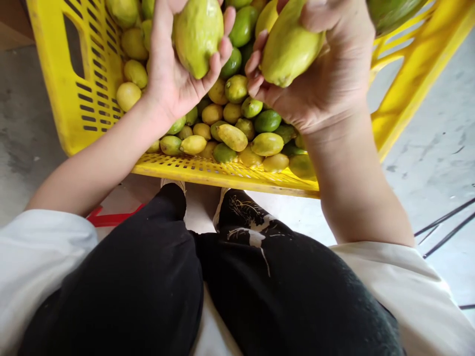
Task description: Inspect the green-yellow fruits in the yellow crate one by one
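The left fruit and the right fruit are both lifted above the pile, one for each of my hands. My left hand is curled around the first, which stands almost upright with its tip down; my right hand is closed around the second, which is tilted, with my thumb near its upper side. To hold them well, I think I should carry the weight in bent fingers and press only softly, because the skin looks smooth and could slip or bruise. It is also wise to stay over the crate, so that a dropped piece would land inside. Its near rim lies under my forearms, so they must pass over it. A large green fruit is near my right hand. On the floor, a red piece and thin dark rods are well apart from my hands.
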The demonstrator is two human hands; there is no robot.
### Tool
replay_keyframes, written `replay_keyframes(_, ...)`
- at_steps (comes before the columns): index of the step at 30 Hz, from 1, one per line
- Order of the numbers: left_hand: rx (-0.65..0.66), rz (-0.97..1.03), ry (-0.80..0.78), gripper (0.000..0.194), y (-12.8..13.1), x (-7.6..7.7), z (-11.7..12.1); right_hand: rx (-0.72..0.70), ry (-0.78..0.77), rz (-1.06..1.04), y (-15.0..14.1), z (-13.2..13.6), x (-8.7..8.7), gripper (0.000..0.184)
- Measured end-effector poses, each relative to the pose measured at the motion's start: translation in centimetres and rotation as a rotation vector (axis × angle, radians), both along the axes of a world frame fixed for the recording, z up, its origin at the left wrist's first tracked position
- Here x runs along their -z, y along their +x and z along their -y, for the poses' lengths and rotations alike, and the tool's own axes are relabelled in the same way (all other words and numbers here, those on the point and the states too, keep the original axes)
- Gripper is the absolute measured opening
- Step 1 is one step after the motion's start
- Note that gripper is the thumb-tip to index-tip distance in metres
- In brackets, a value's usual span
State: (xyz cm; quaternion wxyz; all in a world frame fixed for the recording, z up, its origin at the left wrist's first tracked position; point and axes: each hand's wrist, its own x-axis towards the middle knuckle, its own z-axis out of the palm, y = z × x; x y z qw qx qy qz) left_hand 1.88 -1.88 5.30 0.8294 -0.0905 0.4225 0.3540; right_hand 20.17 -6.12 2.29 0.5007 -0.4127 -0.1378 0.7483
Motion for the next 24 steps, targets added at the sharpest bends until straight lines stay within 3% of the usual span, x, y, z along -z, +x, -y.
replay_keyframes(3,0.119,-0.085,0.103,0.08,0.2,0.6,0.2,-0.024,-0.053,-0.046,0.2,-0.3,0.2,0.01)
replay_keyframes(8,0.229,-0.136,0.277,0.063,0.6,1.3,0.7,0.017,-0.037,-0.022,0.1,-0.5,0.3,0.033)
replay_keyframes(12,0.195,-0.145,0.273,0.07,0.4,1.3,0.7,0.065,-0.06,0.036,-0.6,-0.3,0.5,0.036)
replay_keyframes(15,0.132,-0.05,0.166,0.084,0.1,1.6,0.5,0.07,0.034,-0.065,-0.4,-0.1,0.8,0.035)
replay_keyframes(17,0.087,0.001,0.13,0.079,0.0,1.8,0.5,0.005,0.091,-0.081,0.2,0.0,0.7,0.034)
replay_keyframes(20,0.079,-0.008,0.161,0.077,0.2,1.9,0.4,-0.111,0.052,0.094,0.7,-0.1,0.1,0.028)
replay_keyframes(24,0.135,-0.093,0.193,0.071,0.5,1.4,0.4,-0.008,0.04,0.087,-0.1,-0.2,-0.2,0.025)
